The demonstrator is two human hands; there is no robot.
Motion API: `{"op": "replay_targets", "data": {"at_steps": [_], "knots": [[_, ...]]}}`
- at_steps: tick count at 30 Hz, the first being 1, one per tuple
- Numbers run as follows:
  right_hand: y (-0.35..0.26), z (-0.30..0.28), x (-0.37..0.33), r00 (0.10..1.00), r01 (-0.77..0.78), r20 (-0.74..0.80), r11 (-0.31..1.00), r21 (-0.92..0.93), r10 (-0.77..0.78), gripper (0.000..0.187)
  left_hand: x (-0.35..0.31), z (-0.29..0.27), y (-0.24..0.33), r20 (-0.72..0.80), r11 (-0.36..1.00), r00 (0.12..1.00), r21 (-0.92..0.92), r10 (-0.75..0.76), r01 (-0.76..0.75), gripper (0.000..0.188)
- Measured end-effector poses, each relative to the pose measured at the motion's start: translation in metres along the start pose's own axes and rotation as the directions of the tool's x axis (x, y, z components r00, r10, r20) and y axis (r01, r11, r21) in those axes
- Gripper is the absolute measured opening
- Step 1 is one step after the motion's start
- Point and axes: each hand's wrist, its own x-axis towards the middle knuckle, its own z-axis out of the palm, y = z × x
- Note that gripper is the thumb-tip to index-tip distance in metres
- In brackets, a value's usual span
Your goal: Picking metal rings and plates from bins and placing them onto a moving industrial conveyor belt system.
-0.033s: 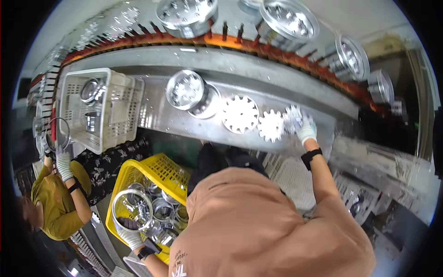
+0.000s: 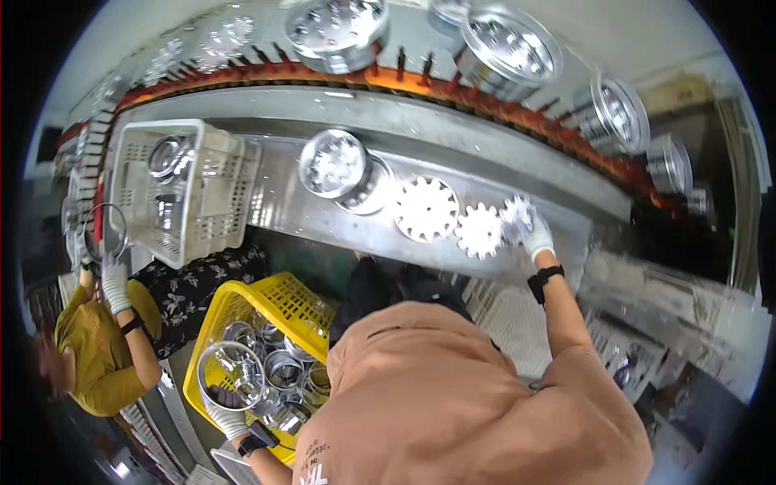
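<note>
We look steeply down from the person's head through one wide fisheye view. The brown shirt [image 2: 469, 396] looms nearest, at lower middle; the view takes in both the left hand [image 2: 227, 410] and right hand [image 2: 537, 237]. Beyond, we face across the metal tabletop [image 2: 279, 190] toward a bowed orange rail [image 2: 414, 81].

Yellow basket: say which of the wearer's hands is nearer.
Left. The left hand is at the yellow basket, holding a metal ring; the right hand is farther off, at a toothed silver part on the bench.
</note>
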Motion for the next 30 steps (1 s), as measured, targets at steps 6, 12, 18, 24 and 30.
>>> {"op": "replay_targets", "data": {"at_steps": [6,12,18,24,30], "knots": [[-0.071,-0.046,0.032,0.987,0.068,0.140,0.992,0.106,-0.083,0.032,0.033,-0.141,-0.066,-0.478,0.758,0.878,0.580,0.018,0.300,0.055],[-0.305,-0.197,0.061,0.925,0.363,0.049,0.914,0.180,-0.377,0.010,0.074,-0.054,-0.043,-0.140,0.215,0.726,0.977,0.673,-0.011,0.021],[-0.664,-0.162,0.215,0.736,0.653,-0.204,0.597,0.466,-0.646,0.026,0.087,0.128,0.019,0.367,0.098,0.491,0.716,0.790,-0.691,0.027],[-0.854,-0.020,0.410,0.839,0.535,0.114,0.845,0.010,-0.533,0.041,0.119,0.205,0.022,0.579,0.145,0.452,0.498,0.679,-0.855,0.027],[-0.864,-0.009,0.297,0.780,0.554,-0.009,0.684,0.475,-0.625,0.034,0.140,0.205,0.005,0.382,0.463,0.673,0.510,0.633,-0.725,0.020]]}}
